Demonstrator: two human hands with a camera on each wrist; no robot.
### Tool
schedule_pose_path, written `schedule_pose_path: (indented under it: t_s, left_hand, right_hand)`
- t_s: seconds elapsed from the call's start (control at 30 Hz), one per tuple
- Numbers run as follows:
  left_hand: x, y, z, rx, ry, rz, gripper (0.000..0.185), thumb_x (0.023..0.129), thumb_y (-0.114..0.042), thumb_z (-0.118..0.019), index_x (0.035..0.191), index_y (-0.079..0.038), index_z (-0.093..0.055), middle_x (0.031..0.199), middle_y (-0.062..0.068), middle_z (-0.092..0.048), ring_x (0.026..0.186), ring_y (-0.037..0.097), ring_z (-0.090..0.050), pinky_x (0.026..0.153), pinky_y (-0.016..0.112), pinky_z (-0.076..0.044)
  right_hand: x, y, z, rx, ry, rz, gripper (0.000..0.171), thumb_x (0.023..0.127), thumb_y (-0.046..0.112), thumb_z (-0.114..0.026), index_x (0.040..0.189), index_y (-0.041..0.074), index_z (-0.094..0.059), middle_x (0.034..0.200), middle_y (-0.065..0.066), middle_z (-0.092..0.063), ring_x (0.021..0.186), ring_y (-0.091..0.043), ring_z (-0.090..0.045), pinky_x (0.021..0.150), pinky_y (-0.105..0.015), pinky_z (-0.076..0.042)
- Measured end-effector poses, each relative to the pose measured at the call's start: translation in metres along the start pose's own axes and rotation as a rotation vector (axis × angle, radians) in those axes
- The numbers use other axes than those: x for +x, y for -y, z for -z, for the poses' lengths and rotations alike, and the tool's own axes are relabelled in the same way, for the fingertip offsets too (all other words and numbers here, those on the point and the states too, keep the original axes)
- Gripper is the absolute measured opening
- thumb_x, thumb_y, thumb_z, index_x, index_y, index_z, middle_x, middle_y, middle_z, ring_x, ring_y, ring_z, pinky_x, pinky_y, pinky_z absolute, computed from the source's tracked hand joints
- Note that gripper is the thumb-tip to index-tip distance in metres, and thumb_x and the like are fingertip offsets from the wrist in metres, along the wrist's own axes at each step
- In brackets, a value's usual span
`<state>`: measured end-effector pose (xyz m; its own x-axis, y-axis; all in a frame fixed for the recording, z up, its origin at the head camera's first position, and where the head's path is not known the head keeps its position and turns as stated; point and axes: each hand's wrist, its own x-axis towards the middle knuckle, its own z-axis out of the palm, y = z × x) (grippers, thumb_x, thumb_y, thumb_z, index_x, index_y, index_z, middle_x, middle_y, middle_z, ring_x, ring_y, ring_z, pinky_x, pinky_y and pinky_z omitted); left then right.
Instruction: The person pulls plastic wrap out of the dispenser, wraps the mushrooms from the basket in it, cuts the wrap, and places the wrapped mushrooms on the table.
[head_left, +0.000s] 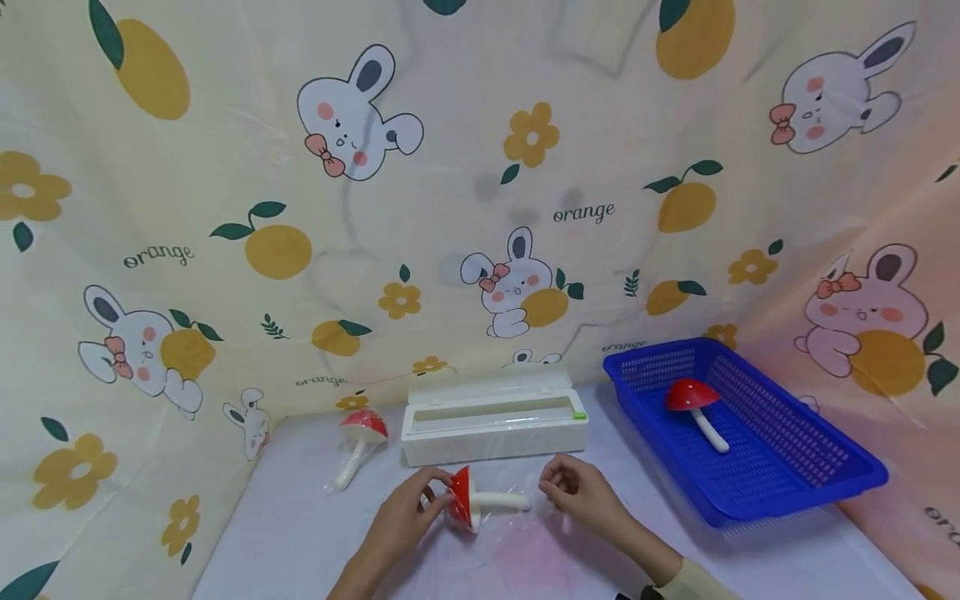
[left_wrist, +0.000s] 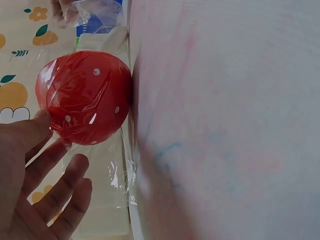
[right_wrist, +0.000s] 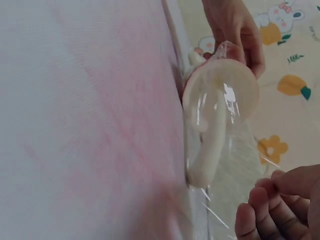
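A toy mushroom (head_left: 474, 500) with a red spotted cap (left_wrist: 85, 95) and a white stem (right_wrist: 207, 150) lies on its side on the white table (head_left: 300, 533), wrapped in clear cling film. My left hand (head_left: 418, 504) grips the cap from the left, thumb on its top (left_wrist: 37, 125). My right hand (head_left: 572, 486) sits just past the stem's end, fingers curled and pinching the loose film (left_wrist: 92, 15). Its fingertips (right_wrist: 272, 205) show in the right wrist view.
A white cling film dispenser box (head_left: 491, 421) stands behind the hands. Left of it lies another wrapped mushroom (head_left: 358, 442). A blue mesh basket (head_left: 787, 467) at the right holds a bare red mushroom (head_left: 693, 400). Printed cloth walls surround the table.
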<state>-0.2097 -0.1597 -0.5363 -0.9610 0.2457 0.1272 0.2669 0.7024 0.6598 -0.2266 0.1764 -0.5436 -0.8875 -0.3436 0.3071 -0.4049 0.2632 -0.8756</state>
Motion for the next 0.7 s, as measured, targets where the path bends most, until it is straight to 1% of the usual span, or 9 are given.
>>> schedule_pose_path:
  t_s: [0.07,0.17,0.27,0.37,0.43,0.5,0.6,0.7]
  left_hand:
    - [0.001,0.000,-0.001,0.004,-0.006,-0.011,0.026,0.101,-0.035,-0.077,0.123,-0.029,-0.066,0.101,-0.007,-0.067,0.076,0.007,-0.055,0.065,0.024,-0.049]
    - [0.002,0.001,-0.001,0.006,-0.014,-0.020,0.025,0.101,-0.034,-0.076,0.123,-0.029,-0.066,0.100,-0.007,-0.066,0.075,0.007,-0.055,0.064,0.024,-0.049]
    - [0.002,0.001,-0.001,0.008,-0.019,-0.022,0.024,0.101,-0.033,-0.076,0.122,-0.029,-0.066,0.100,-0.007,-0.066,0.075,0.006,-0.055,0.064,0.024,-0.049]
    - [0.003,0.001,-0.002,0.013,-0.028,-0.017,0.023,0.101,-0.034,-0.076,0.122,-0.029,-0.066,0.100,-0.009,-0.066,0.075,0.006,-0.055,0.064,0.024,-0.049]
    - [0.004,0.001,-0.003,0.011,-0.036,-0.016,0.022,0.102,-0.035,-0.076,0.122,-0.029,-0.066,0.099,-0.010,-0.066,0.074,0.005,-0.055,0.064,0.024,-0.048]
    - [0.005,0.003,-0.005,0.009,-0.052,-0.025,0.022,0.102,-0.035,-0.075,0.121,-0.029,-0.067,0.098,-0.010,-0.066,0.074,0.005,-0.055,0.063,0.024,-0.048]
    - [0.006,0.005,-0.006,0.002,-0.079,-0.038,0.020,0.102,-0.036,-0.075,0.120,-0.029,-0.067,0.099,-0.010,-0.067,0.074,0.003,-0.055,0.064,0.024,-0.048]
    - [0.007,0.007,-0.008,-0.003,-0.108,-0.062,0.019,0.103,-0.035,-0.074,0.119,-0.028,-0.068,0.100,-0.010,-0.068,0.075,0.003,-0.055,0.064,0.024,-0.048]
  right_hand:
    - [0.005,-0.003,-0.004,0.004,-0.014,0.002,0.009,0.098,0.004,-0.077,0.101,0.003,-0.068,0.084,-0.009,-0.073,0.070,-0.008,-0.066,0.062,-0.025,-0.058]
    - [0.013,-0.008,-0.010,-0.011,-0.037,0.008,0.009,0.096,0.003,-0.079,0.100,0.004,-0.070,0.087,-0.006,-0.076,0.077,-0.008,-0.069,0.069,-0.025,-0.059]
    - [0.019,-0.013,-0.016,-0.051,-0.052,0.027,0.009,0.095,0.005,-0.081,0.098,0.007,-0.073,0.089,-0.004,-0.078,0.081,-0.008,-0.071,0.074,-0.026,-0.061]
    - [0.025,-0.016,-0.021,-0.108,-0.045,0.045,0.008,0.094,0.005,-0.082,0.098,0.008,-0.075,0.091,-0.004,-0.078,0.082,-0.007,-0.072,0.075,-0.027,-0.062]
    - [0.027,-0.016,-0.022,-0.141,-0.013,0.041,0.008,0.094,0.003,-0.081,0.099,0.007,-0.077,0.094,-0.005,-0.079,0.084,-0.008,-0.072,0.077,-0.027,-0.062]
    - [0.029,-0.015,-0.022,-0.169,0.039,0.033,0.010,0.094,0.002,-0.080,0.103,0.006,-0.078,0.097,-0.005,-0.079,0.085,-0.009,-0.073,0.078,-0.026,-0.061]
    - [0.031,-0.013,-0.022,-0.228,0.140,0.026,0.016,0.096,0.000,-0.078,0.111,0.006,-0.077,0.102,-0.004,-0.079,0.090,-0.012,-0.072,0.081,-0.028,-0.060]
    - [0.031,-0.011,-0.022,-0.264,0.228,0.025,0.025,0.095,-0.002,-0.076,0.119,0.005,-0.073,0.109,-0.004,-0.078,0.097,-0.018,-0.071,0.087,-0.032,-0.059]
